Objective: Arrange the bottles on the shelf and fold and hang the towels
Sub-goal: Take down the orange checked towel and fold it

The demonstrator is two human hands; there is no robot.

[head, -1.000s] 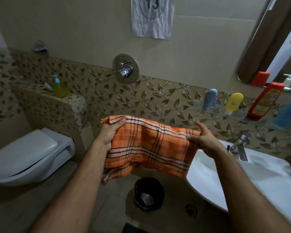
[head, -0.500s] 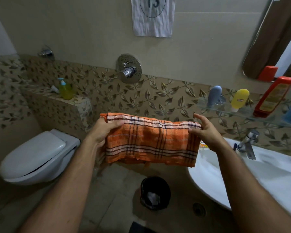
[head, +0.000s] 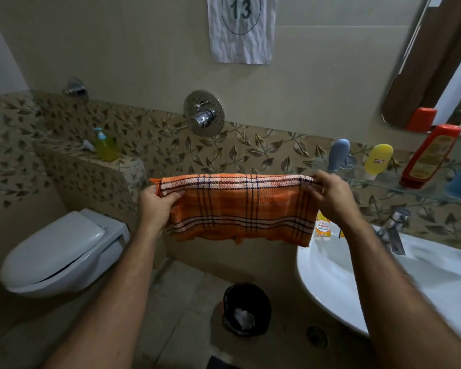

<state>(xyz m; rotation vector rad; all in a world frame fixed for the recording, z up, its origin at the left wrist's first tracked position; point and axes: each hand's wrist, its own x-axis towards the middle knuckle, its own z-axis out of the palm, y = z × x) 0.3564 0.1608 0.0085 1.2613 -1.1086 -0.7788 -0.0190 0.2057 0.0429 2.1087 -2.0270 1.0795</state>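
— Towel point(head: 240, 209): we hold it stretched flat in the air, left of the sink's point(head: 330, 283) rim.
— Yes: our left hand point(head: 155, 206) grips one top corner, our right hand point(head: 330, 195) pinches the other.

A glass shelf point(head: 423, 191) carries grey point(head: 337, 155), yellow point(head: 378, 161) and red bottles point(head: 430, 159).

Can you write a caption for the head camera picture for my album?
Two hands, left hand and right hand, hold a folded orange checked towel stretched out between the toilet and the sink.
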